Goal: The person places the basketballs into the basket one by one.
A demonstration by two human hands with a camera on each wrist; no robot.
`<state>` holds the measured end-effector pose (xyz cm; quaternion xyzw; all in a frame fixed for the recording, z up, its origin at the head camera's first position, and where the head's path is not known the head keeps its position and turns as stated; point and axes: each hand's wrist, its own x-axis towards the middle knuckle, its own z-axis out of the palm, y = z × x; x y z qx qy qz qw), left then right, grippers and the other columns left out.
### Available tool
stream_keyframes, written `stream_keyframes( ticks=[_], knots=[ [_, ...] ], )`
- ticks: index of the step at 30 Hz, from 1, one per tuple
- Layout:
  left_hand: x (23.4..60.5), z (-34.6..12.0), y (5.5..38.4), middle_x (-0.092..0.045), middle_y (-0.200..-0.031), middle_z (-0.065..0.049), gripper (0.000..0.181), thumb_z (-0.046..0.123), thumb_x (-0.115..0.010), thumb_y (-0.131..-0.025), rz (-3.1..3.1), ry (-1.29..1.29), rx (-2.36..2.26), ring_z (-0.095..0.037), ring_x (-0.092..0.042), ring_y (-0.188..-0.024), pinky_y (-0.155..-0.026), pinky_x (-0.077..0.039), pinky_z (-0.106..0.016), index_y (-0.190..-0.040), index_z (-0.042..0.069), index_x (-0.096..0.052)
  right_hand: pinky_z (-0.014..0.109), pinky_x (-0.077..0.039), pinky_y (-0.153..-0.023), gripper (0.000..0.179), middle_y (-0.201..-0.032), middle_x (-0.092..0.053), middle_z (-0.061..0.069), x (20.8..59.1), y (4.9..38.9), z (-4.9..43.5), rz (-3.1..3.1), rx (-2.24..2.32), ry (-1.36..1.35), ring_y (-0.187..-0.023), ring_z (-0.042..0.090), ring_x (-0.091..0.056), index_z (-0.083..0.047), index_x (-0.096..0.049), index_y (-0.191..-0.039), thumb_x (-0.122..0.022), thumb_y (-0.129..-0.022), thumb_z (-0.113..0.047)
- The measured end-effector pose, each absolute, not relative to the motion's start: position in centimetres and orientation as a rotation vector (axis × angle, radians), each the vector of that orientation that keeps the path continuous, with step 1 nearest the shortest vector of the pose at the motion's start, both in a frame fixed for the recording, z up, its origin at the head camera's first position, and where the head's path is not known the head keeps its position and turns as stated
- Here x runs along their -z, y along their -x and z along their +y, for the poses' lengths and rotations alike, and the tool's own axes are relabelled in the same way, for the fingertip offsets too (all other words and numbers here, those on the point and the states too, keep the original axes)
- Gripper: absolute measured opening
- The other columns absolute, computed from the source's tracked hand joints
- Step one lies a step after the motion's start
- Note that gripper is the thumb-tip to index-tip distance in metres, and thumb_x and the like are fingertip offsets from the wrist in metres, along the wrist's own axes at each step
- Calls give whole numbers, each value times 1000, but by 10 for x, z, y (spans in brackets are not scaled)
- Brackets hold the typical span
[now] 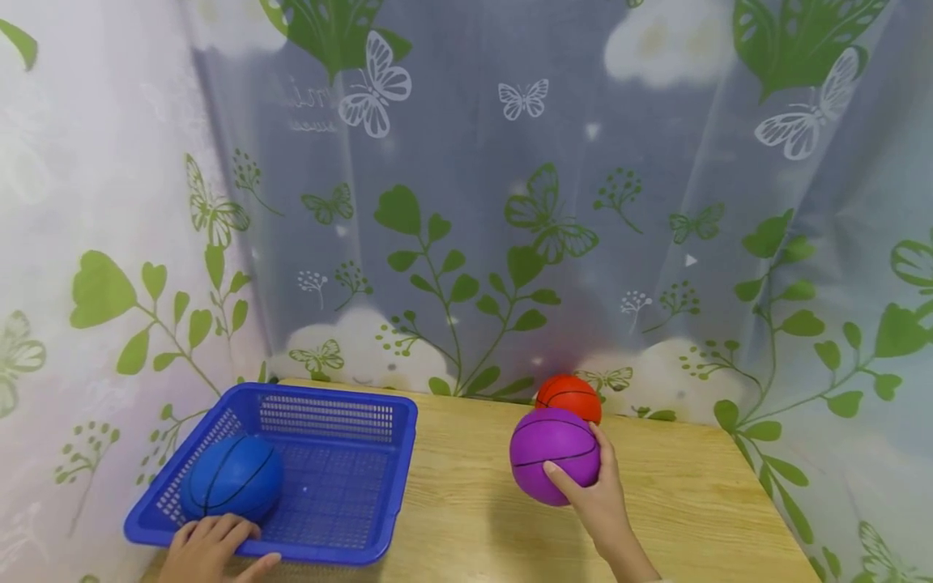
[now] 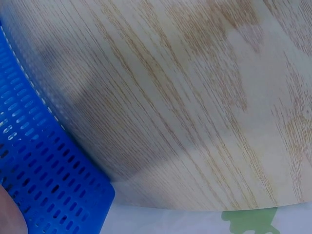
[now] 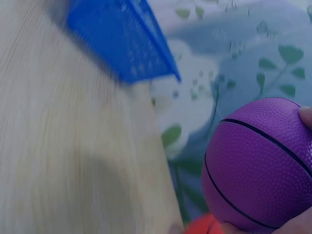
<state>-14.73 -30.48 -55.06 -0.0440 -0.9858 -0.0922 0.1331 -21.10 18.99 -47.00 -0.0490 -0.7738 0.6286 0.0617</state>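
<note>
A purple mini basketball (image 1: 548, 453) is held in my right hand (image 1: 601, 494), above the wooden table. The thumb lies across its near side and the fingers wrap its right side. The right wrist view shows the same purple ball (image 3: 258, 165) close up, with parts of the hand at its edge. Behind it, partly covered, a red mini basketball (image 1: 567, 397) sits near the table's back edge. My left hand (image 1: 207, 551) grips the near rim of a blue plastic basket (image 1: 342, 555), fingers over the rim. Inside the basket's left part lies a blue mini basketball (image 1: 236, 478).
The pale wooden table (image 1: 459, 486) carries the basket on the left. Hanging sheets with leaf and butterfly prints, such as the back curtain (image 1: 466, 202), enclose the table at the back and both sides.
</note>
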Motion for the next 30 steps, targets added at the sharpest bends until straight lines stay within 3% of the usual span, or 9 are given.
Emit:
stream_keyframes(
  ticks=[12, 30],
  knots=[
    [552, -303, 146, -58, -89, 12, 40, 73, -58, -78, -2833, 113, 259, -24, -58, -92, -83, -37, -60, -82, 33, -60, 50, -50, -89, 85, -145, -35, 16, 458, 221, 111, -2265, -1983, -175, -122, 42, -49, -28, -30, -146, -80, -78, -24],
    [554, -305, 148, -56, -90, 14, 37, 71, -60, -77, -2797, 141, 279, -22, -56, -92, -82, -36, -58, -82, 34, -59, 49, -51, -88, 87, -144, -36, 14, 455, 220, 23, -2249, -2113, -330, -121, 38, -50, -25, -29, -147, -81, -76, -28]
  ],
)
